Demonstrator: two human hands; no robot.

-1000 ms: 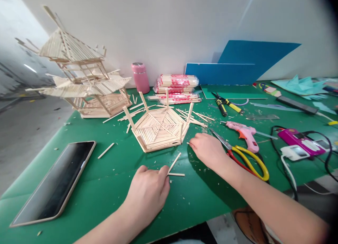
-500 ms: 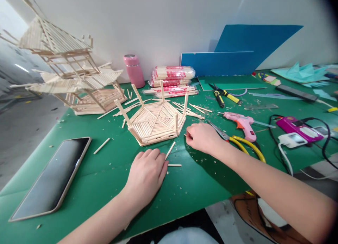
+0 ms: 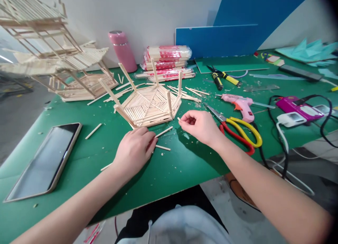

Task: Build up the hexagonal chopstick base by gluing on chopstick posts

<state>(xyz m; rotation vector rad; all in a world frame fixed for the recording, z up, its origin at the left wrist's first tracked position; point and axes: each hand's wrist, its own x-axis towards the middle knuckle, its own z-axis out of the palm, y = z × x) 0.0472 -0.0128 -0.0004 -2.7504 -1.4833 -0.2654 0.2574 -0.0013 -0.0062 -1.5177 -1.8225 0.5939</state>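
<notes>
My right hand point(image 3: 199, 126) is closed in a pinch on a short piece of wooden stick point(image 3: 179, 119), just right of the hexagonal stick model point(image 3: 150, 105). Upright posts rise from this model's corners. At its front edge, my left hand point(image 3: 136, 147) rests low with curled fingers. From between its thumb and fingers a wooden stick point(image 3: 165, 131) points up to the right; its other end is hidden. A second stick point(image 3: 163, 147) pokes out just below. Scissors point(image 3: 232, 129) with red and yellow handles lie beside my right wrist.
A phone point(image 3: 44, 163) lies at left, below a tiered stick pavilion point(image 3: 60, 61). Behind are a pink bottle point(image 3: 123, 52) and bagged sticks point(image 3: 167, 59). To the right are pliers point(image 3: 223, 76), a pink glue gun point(image 3: 239, 104) and a purple power strip point(image 3: 298, 108) with cables.
The view has shifted, with things lower down coming into sight. My right hand has turned, exposing its pinch and more of the scissors. The stick at my left hand now lies at a flatter angle.
</notes>
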